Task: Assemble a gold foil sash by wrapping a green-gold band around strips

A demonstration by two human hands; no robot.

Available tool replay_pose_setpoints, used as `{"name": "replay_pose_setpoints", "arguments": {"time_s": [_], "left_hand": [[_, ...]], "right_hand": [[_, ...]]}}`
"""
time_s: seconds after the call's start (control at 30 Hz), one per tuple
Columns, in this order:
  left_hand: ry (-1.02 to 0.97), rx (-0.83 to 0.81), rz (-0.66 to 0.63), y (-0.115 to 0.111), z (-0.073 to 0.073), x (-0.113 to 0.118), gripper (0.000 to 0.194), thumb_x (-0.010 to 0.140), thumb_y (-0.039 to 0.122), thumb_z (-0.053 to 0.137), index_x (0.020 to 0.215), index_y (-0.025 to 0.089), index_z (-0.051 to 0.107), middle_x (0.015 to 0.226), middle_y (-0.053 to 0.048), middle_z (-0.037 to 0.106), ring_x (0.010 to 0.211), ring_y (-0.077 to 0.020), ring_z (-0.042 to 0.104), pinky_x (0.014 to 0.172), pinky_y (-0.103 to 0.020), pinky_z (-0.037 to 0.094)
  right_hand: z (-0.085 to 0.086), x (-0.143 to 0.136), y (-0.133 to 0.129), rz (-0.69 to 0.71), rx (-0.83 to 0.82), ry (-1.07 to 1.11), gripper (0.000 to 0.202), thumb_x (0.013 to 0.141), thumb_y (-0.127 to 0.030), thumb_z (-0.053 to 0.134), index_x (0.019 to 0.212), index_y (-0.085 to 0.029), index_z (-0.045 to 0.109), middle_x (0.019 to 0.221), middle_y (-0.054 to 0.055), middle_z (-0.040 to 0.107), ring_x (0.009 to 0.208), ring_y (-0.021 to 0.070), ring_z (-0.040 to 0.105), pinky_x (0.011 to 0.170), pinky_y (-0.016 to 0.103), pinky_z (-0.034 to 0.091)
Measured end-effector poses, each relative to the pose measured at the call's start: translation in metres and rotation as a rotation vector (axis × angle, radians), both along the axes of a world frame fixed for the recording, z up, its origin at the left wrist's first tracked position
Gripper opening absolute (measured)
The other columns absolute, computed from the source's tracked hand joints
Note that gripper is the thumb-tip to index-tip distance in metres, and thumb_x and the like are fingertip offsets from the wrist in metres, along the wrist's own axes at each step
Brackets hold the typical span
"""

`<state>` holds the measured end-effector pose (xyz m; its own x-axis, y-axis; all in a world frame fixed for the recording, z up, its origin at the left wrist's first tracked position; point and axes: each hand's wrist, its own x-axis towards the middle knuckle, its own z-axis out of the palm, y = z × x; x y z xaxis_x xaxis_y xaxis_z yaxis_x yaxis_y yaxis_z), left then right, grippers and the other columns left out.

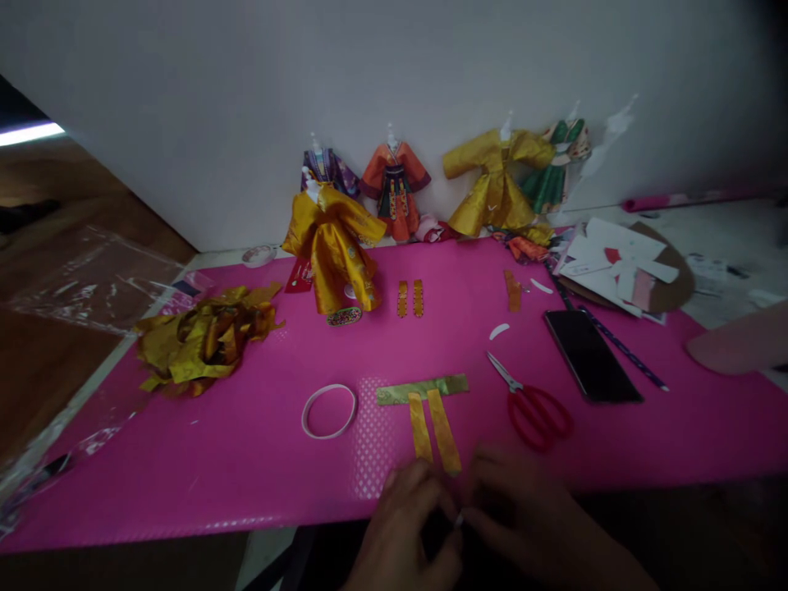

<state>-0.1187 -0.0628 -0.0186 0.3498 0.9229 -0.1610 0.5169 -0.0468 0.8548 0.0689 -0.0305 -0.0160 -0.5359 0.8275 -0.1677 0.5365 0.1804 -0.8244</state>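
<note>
At the table's near edge my left hand [411, 525] and my right hand [523, 513] come together, fingers closed in a pinch. A tiny pale tip shows between them, too small and dark to name. Just beyond the fingertips lie two yellow fabric strips [444, 431], side by side. Their far ends meet a green-gold fabric strip [422, 390] laid crosswise. Red-handled scissors [537, 414] rest beyond my right hand, blades slightly parted. A roll of tape or pale ring [329, 411] lies to the left of the strips.
Several small dress forms in robes, such as a golden robe [336, 238], stand along the wall. Left is a heap of gold fabric scraps [206, 336]. A phone [591, 355], a dark pencil [621, 345] and paper pieces [616, 258] lie right on the pink table cover [246, 460].
</note>
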Motion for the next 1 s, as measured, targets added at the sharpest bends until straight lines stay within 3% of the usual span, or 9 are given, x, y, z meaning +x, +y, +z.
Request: {"name": "replay_pose_setpoints", "arguments": {"time_s": [0.17, 0.3, 0.43, 0.63, 0.87, 1.0], "left_hand": [[0.034, 0.003, -0.006, 0.002, -0.001, 0.000, 0.023, 0.067, 0.000, 0.055, 0.079, 0.020, 0.052, 0.096, -0.005, 0.060, 0.095, -0.0238, 0.055, 0.087, -0.045, 0.043], [0.056, 0.032, 0.026, 0.004, 0.000, 0.000, 0.025, 0.069, 0.001, 0.055, 0.083, 0.020, 0.055, 0.101, -0.004, 0.059, 0.099, -0.0240, 0.055, 0.089, -0.045, 0.043], [0.045, 0.040, 0.050, 0.008, 0.002, -0.001, 0.022, 0.075, 0.004, 0.054, 0.087, 0.021, 0.059, 0.102, -0.005, 0.060, 0.098, -0.0241, 0.055, 0.086, -0.044, 0.046], [-0.056, 0.080, 0.107, 0.014, -0.007, -0.009, 0.033, 0.079, 0.004, 0.052, 0.102, 0.025, 0.061, 0.106, -0.004, 0.060, 0.102, -0.0218, 0.056, 0.090, -0.041, 0.048], [0.159, 0.256, 0.101, 0.019, -0.010, -0.010, 0.028, 0.084, 0.006, 0.051, 0.102, 0.023, 0.063, 0.102, -0.006, 0.063, 0.093, -0.0236, 0.058, 0.082, -0.043, 0.049], [0.243, 0.325, 0.050, 0.018, -0.010, 0.000, 0.026, 0.084, 0.007, 0.052, 0.102, 0.020, 0.064, 0.101, -0.008, 0.066, 0.091, -0.0261, 0.058, 0.077, -0.044, 0.048]], "right_hand": [[-0.007, -0.001, 0.002, 0.026, 0.074, -0.046, 0.013, 0.072, -0.004, 0.056, 0.071, -0.017, 0.057, 0.076, 0.001, 0.058, 0.069, 0.0142, 0.055, 0.060, 0.025, 0.038], [-0.011, 0.001, 0.003, 0.077, 0.128, -0.110, 0.010, 0.078, -0.008, 0.055, 0.075, -0.017, 0.056, 0.076, 0.002, 0.058, 0.068, 0.0153, 0.053, 0.060, 0.026, 0.037], [-0.012, 0.004, 0.006, 0.070, 0.093, -0.154, 0.008, 0.084, -0.012, 0.053, 0.078, -0.018, 0.054, 0.079, 0.003, 0.060, 0.070, 0.0165, 0.054, 0.061, 0.027, 0.038], [-0.013, 0.010, 0.022, 0.040, 0.022, -0.022, 0.007, 0.086, -0.017, 0.055, 0.079, -0.020, 0.054, 0.077, 0.000, 0.058, 0.068, 0.0139, 0.051, 0.061, 0.026, 0.038], [-0.015, 0.012, 0.060, -0.212, -0.019, 0.182, 0.017, 0.088, -0.028, 0.053, 0.073, -0.020, 0.055, 0.069, -0.001, 0.056, 0.064, 0.0142, 0.051, 0.058, 0.026, 0.039], [-0.017, 0.004, 0.082, -0.274, -0.080, 0.226, 0.017, 0.088, -0.035, 0.052, 0.083, -0.021, 0.060, 0.075, -0.001, 0.060, 0.065, 0.0141, 0.054, 0.058, 0.026, 0.043]]}}
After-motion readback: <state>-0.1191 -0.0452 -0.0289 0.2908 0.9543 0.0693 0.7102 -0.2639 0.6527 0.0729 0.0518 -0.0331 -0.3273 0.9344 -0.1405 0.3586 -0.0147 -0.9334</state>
